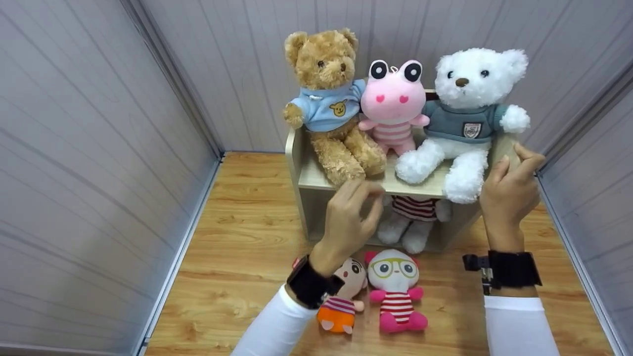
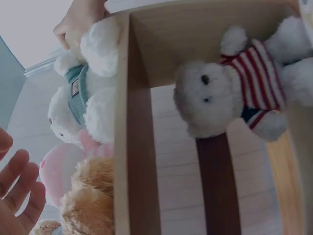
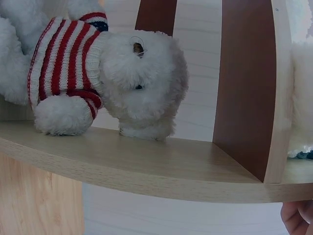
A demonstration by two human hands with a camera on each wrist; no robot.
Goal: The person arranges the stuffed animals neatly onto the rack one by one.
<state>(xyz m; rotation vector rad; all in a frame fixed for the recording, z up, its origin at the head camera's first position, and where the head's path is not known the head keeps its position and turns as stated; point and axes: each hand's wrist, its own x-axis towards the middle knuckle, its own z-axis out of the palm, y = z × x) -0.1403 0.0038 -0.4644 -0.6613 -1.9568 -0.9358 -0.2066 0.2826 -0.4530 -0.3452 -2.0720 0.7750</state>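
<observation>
A light wooden shelf stands on the floor. On its top sit a brown bear in a blue shirt, a pink frog and a white bear in a teal sweater. A white bear in a red-striped sweater lies in the lower compartment, head toward the back. My left hand hovers before the shelf's front edge, fingers loosely bent, holding nothing. My right hand grips the shelf's right side wall beside the white bear's paw. The left wrist view shows the striped bear and my right hand.
Two small dolls lie on the wooden floor before the shelf: one with green glasses and a pink body, one in orange partly behind my left wrist. Grey panelled walls close in on the left, back and right.
</observation>
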